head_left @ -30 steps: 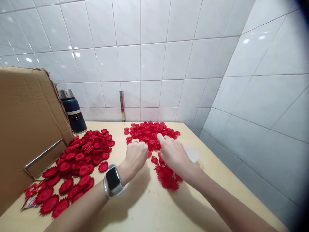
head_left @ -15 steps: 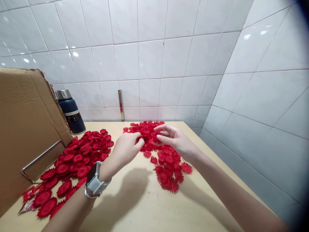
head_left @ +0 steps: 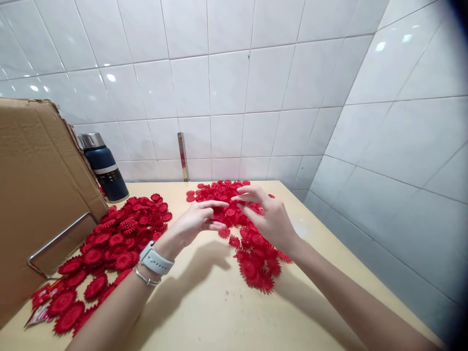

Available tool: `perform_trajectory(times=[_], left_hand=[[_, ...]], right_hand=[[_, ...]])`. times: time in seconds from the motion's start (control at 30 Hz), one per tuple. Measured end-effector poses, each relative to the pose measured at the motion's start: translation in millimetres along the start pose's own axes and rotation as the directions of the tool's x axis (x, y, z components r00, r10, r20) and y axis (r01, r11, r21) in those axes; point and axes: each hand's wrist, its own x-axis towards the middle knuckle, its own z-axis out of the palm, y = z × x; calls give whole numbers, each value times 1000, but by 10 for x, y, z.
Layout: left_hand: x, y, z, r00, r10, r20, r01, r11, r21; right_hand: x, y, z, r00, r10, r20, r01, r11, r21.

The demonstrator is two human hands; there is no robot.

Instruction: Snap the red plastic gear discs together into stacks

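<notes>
Both the left hand (head_left: 195,222) and right hand (head_left: 268,219) hover with loose, empty-looking fingers over the far pile of red toothed discs (head_left: 252,239), while the larger left pile (head_left: 117,243) on the surface (head_left: 219,307) suggests sorting is well underway, with much left.

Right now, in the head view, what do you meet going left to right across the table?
Cardboard box → dark flask → left pile of red gears → left hand → right hand.

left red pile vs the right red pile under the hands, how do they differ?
The left pile lies beside the cardboard box, untouched; the right pile sits under the left hand and right hand. Left pile spreads wider. Both hold red toothed discs on the table.
</notes>
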Motion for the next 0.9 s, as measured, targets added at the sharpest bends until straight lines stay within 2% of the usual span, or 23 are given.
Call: perform_trajectory(times=[0.2, 0.33, 0.43, 0.57, 0.7, 0.8, 0.9], left_hand=[[-105, 112, 138, 987, -81, 136, 98, 988, -118], [-137, 120, 195, 986, -80, 144, 96, 989, -111], [-131, 103, 204, 991, -59, 122, 71, 993, -90], [-141, 111, 200, 998, 14, 55, -12, 999, -34], [-167, 141, 208, 995, 89, 45, -91, 994, 53], [-171, 161, 211, 990, 106, 89, -116, 986, 120], [-173, 175, 199, 986, 112, 122, -133, 975, 177]], right_hand=[[-56, -17, 29, 977, -204, -63, 196, 975, -107], [-59, -32, 61, 965, -258, -57, 250, 962, -114], [-47, -48, 66, 968, -248, -41, 244, 965, -94], [-49, -54, 60, 989, -150, 4, 150, 989, -21], [-52, -41, 72, 997, 34, 73, -41, 995, 96], [-19, -57, 45, 976, 159, 152, -183, 970, 161], [25, -112, -39, 915, 208, 345, -285, 939, 191]])
